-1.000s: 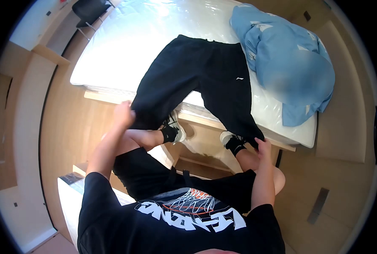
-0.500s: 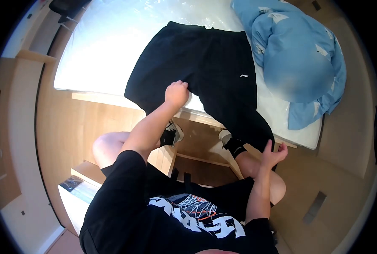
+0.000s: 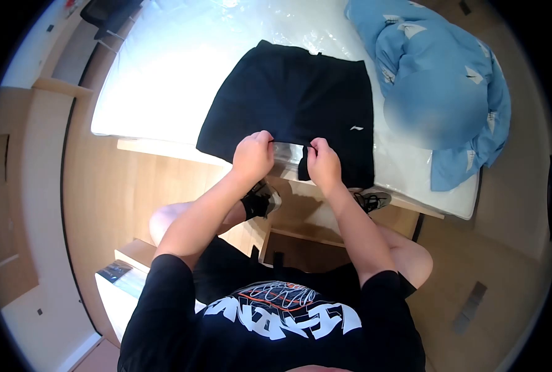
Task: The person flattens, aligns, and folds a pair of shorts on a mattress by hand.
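A pair of black trousers [image 3: 288, 93] with a small white logo lies on the plastic-covered mattress, waistband toward the far side. My left hand [image 3: 253, 156] is closed on the near edge of the fabric, around the crotch. Just to its right, my right hand [image 3: 324, 164] pinches the inner edge of the other leg. Between the two hands the fabric edge is drawn nearly straight, and a strip of mattress shows below it. The lower part of the leg on the right is out of sight, and how it lies I cannot tell.
The white mattress [image 3: 158, 93] rests on a wooden bed frame [image 3: 164, 152]. A bundled blue quilt [image 3: 440, 80] lies at its right side. A black chair [image 3: 105, 15] stands at the far left, and a white box [image 3: 118, 285] is beside my seat.
My right hand has moved left and away from me, from the lower end of the right trouser leg to beside my left hand. That leg no longer stretches toward my knee.
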A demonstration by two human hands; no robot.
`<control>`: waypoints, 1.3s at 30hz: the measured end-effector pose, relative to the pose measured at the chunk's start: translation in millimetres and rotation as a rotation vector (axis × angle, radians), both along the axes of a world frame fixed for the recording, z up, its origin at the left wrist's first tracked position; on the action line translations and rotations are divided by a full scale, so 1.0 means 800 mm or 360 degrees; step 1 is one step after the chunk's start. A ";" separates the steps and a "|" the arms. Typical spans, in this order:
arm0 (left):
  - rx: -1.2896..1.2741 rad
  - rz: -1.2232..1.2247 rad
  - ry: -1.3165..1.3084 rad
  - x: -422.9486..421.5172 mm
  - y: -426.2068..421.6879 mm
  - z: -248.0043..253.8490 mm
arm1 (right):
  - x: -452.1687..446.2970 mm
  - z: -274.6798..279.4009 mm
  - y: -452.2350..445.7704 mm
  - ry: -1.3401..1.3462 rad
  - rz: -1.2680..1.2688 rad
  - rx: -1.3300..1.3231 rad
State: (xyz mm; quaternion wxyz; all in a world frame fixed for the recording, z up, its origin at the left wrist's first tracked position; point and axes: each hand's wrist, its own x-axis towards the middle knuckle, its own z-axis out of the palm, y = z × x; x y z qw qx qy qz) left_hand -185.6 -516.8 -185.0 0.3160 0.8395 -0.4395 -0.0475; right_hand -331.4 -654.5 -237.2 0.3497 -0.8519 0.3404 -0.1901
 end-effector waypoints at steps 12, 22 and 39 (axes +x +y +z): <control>-0.0126 -0.0601 0.0330 -0.062 0.072 0.267 | -0.107 0.346 0.045 0.0062 0.0547 0.0069; -0.0100 -0.0828 0.1241 -0.079 0.136 0.386 | -0.174 0.502 0.078 0.0150 0.0700 0.0472; -0.0219 -0.0986 0.1103 -0.172 0.186 0.443 | -0.282 0.543 0.161 -0.0151 0.0532 -0.0364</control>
